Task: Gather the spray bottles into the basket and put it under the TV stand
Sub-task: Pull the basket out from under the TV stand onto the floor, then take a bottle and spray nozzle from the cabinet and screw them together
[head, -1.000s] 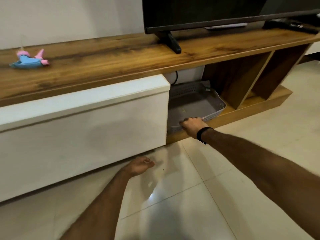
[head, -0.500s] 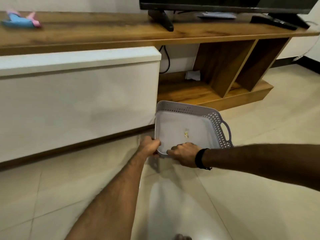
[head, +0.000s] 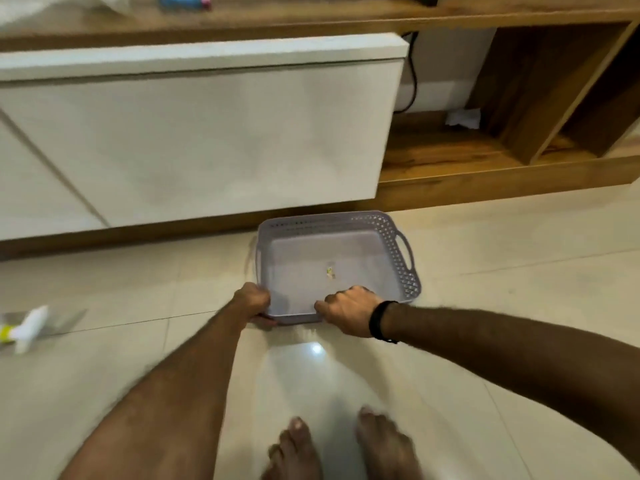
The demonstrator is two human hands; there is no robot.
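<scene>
A shallow grey basket [head: 403,268] with perforated walls rests on the tiled floor in front of the TV stand [head: 450,168]. It holds no bottles, only a small sticker on its bottom. My left hand [head: 254,301] grips its near left corner. My right hand [head: 349,308], with a black wristband, grips the near rim. A white spray bottle with a yellow band [head: 24,329] lies on the floor at far left. A blue and pink spray bottle [head: 183,1] lies on top of the stand.
The white drawer front [head: 194,133] of the stand rises just behind the basket. The open wooden shelf to the right holds a crumpled white paper [head: 464,117] and a black cable [head: 412,81]. My bare feet [head: 343,445] stand on the tiles below the basket.
The basket has come out from the shelf under the stand onto the floor and slid further towards me. My left hand joined the right on its near edge. The view tilted down.
</scene>
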